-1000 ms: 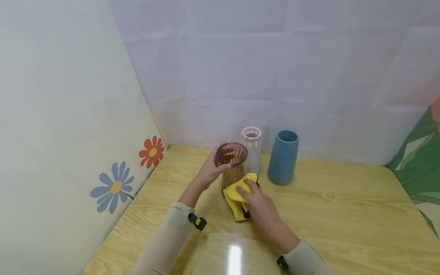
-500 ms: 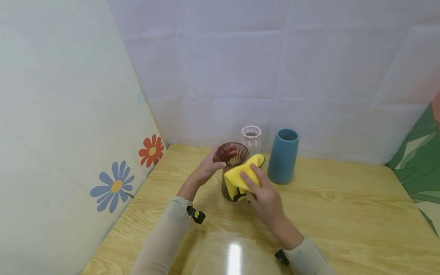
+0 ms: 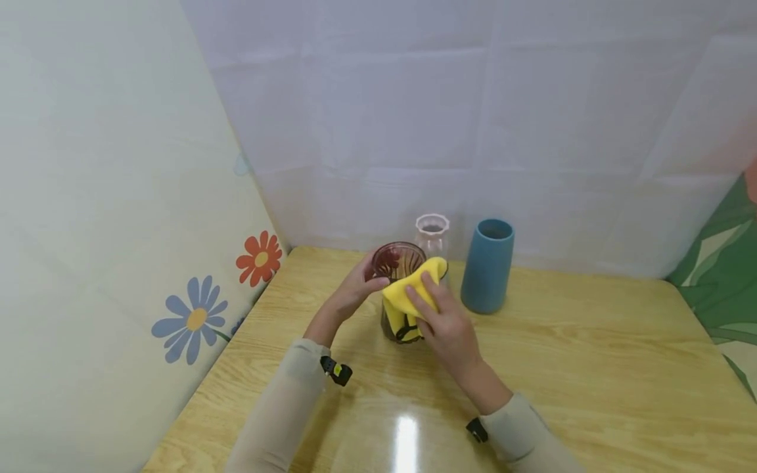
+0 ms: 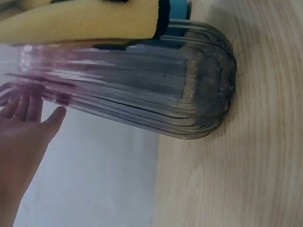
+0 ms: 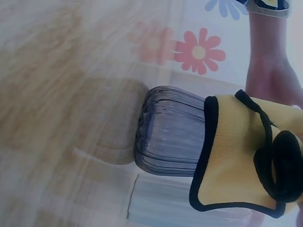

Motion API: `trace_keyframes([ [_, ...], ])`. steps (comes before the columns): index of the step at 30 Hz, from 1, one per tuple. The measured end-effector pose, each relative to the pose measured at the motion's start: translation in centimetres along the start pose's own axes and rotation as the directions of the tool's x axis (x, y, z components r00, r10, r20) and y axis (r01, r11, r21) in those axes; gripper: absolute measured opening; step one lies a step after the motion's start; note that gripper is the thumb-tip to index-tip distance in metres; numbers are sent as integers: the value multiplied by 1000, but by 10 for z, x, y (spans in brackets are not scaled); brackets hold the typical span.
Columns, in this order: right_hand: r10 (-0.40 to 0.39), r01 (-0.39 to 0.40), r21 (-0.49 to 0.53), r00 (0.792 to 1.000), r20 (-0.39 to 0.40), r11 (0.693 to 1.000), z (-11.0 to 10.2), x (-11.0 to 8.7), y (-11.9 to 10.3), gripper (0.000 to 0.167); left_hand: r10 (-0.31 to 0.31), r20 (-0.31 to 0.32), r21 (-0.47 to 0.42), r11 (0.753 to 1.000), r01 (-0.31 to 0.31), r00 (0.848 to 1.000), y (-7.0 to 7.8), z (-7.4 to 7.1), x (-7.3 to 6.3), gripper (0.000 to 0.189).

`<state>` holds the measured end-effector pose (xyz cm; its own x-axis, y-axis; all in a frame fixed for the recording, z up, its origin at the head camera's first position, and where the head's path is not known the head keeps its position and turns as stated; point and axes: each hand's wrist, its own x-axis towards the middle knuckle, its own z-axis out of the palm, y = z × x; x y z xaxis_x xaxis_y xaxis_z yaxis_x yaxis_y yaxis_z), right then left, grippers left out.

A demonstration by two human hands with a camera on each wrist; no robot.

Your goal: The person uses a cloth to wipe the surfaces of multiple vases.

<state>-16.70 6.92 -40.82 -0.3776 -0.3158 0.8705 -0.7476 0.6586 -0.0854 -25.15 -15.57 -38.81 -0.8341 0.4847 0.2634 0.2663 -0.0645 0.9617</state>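
Observation:
A ribbed purple-tinted glass vase [image 4: 142,90] stands upright on the wooden table. My left hand [image 3: 353,290] grips it near the flared rim, thumb on the near side and fingers round the far side. With my right hand [image 3: 452,330] I hold a folded yellow cloth [image 3: 397,299] with black edging against the vase's upper right side. In the right wrist view, the cloth [image 5: 236,151] covers the vase's upper part, while its clear base [image 5: 170,132] shows. Parts of my right fingers are hidden by the cloth.
Just behind the held vase is a pale pink glass vase [image 3: 432,242] with a scalloped rim. A blue vase [image 3: 487,272] stands to its right. White sheeting [image 3: 378,118] hangs behind the table [image 3: 591,341], and a flower-printed panel [image 3: 118,197] borders the left.
My right hand and the cloth have moved up from the vase's lower body to just below its rim, then slightly left. My left hand has kept its grip there.

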Motion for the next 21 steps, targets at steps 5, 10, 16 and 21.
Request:
trace_keyframes([
  [5,-5,5,6,1000,10,1000,4,-5,1,54,-26,-48,5,1000,26,998,1,3,0,79],
  [10,-26,26,-3,999,48,1000,11,-12,4,59,-34,-64,4,999,35,997,4,6,-1,78],
  [16,-23,22,9,996,84,1000,16,-18,4,67,-33,-65,21,999,35,997,5,9,-2,94],
  [21,-3,2,9,991,132,1000,16,-19,2,64,-36,-89,54,998,41,995,6,14,-2,95],
])
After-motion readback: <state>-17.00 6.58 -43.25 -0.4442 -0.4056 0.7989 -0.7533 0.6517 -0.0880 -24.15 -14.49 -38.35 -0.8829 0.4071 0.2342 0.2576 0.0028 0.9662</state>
